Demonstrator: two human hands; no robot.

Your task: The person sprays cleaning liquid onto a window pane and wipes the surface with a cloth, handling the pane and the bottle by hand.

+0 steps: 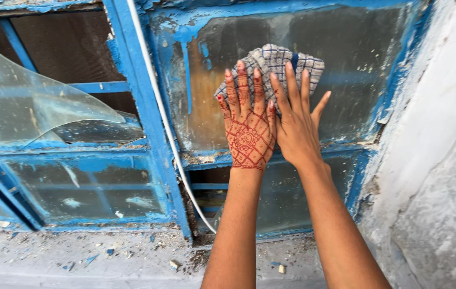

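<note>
Blue window frame (147,123), paint flaking; broken pane (30,101) at 9 o'clock. Dirty glass pane (356,69) at 12 o'clock carries the checked cloth (273,61). Your left hand (248,126) and right hand (295,126) press it flat, fingers spread, unclenched, side by side

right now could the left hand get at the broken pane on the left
Probably yes: the left hand lies flat on the checked cloth, and only the blue frame bar stands between it and the broken pane.
</note>
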